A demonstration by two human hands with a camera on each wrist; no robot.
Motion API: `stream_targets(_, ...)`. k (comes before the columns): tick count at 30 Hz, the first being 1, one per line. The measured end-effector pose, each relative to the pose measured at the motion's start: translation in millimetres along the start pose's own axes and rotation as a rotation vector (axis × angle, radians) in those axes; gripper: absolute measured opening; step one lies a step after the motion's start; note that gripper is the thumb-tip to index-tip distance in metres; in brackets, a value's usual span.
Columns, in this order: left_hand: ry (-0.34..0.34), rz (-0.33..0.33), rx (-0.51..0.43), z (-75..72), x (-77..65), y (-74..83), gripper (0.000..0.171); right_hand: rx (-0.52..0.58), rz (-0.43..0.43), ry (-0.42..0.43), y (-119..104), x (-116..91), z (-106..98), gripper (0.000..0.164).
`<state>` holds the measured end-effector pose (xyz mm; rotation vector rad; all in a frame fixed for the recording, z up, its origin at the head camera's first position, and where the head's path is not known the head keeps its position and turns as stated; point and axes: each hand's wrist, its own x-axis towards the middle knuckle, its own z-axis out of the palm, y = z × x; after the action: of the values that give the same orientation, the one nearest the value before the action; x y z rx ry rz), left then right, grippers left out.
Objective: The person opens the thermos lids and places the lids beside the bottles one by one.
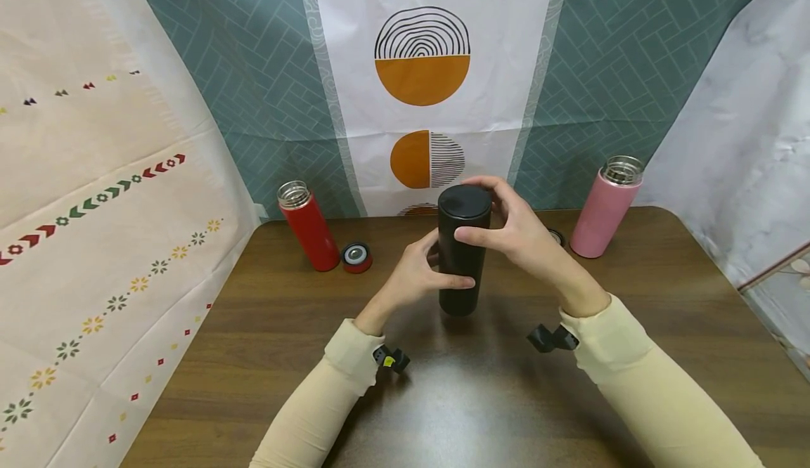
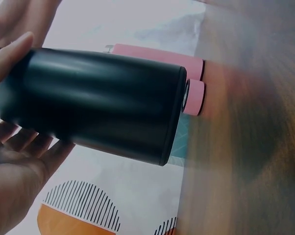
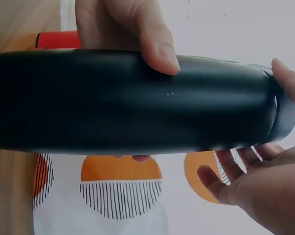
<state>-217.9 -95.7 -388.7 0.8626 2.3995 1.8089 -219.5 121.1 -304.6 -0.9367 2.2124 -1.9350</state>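
A tall black insulated bottle [image 1: 457, 261] stands upright in front of me, its base close over the table. My left hand [image 1: 414, 275] grips the bottle's body from the left, thumb across the near side and fingers behind. At the top, my right hand [image 1: 524, 236] holds the black lid [image 1: 465, 203] from the right. In the right wrist view its thumb lies at the seam between lid [image 3: 286, 115] and body, with the fingers on the opposite side. The lid sits on the bottle with a thin seam showing.
A red bottle [image 1: 311, 232] without its lid stands at the back left, a red lid [image 1: 357, 258] beside it. At the back right is an open pink bottle [image 1: 604, 215]; its pink lid [image 2: 195, 97] lies next to it. Patterned cloth [image 1: 342, 102] hangs behind the wooden table [image 1: 272, 341].
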Motion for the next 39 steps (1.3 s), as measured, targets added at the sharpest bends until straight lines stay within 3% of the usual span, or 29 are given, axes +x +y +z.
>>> stream_targets(5,0.002,-0.003,0.002,0.5,0.1,1.8,0.074,0.161,-0.006,-0.095,1.5,-0.4,-4.8,0.066)
stream_targets(9,-0.001,-0.005,0.001,0.4,0.0,1.9,0.074,0.191,0.007,-0.128,2.4,-0.4,-6.0,0.069)
stream_targets(16,0.015,-0.003,0.02,-0.3,-0.9,2.8,0.072,-0.125,0.017,0.003,0.1,-0.7,1.5,0.081)
stream_targets(19,0.014,-0.001,0.024,-0.6,-0.8,2.6,0.073,-0.168,0.021,0.028,-2.5,-0.8,3.8,0.077)
stream_targets(29,-0.005,-0.006,-0.004,-0.2,0.6,1.8,0.073,0.061,0.065,-0.062,-4.1,-0.2,-2.4,0.068)
stream_targets(39,-0.069,-0.008,-0.054,-1.6,-0.3,3.2,0.072,0.138,0.046,-0.167,-4.8,1.2,-11.1,0.066)
